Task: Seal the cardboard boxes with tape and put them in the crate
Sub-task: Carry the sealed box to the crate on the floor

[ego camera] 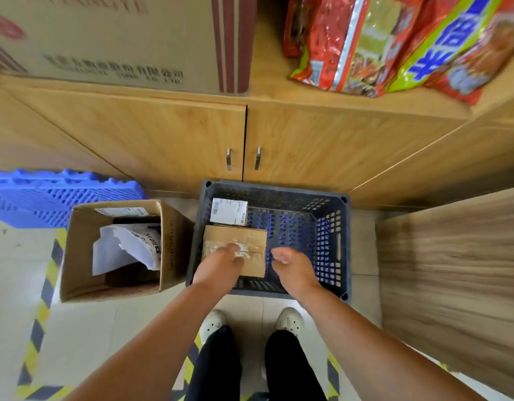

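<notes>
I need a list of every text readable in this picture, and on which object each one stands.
"有限公司" and "CO. LTD.": large brown cardboard carton; the rest is blurred.
Big blue characters: red and green snack bags; too blurred to read.
Print on the white barcode label in the dark plastic crate: too small.
Print on the white label and handwritten paper in the open cardboard box: unreadable.

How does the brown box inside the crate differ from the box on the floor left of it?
The crate box is taped shut; the floor box is open and shows white paper. The crate box looks smaller than the floor box. The left hand touches the crate box, not the floor box. Both are brown cardboard.
</notes>
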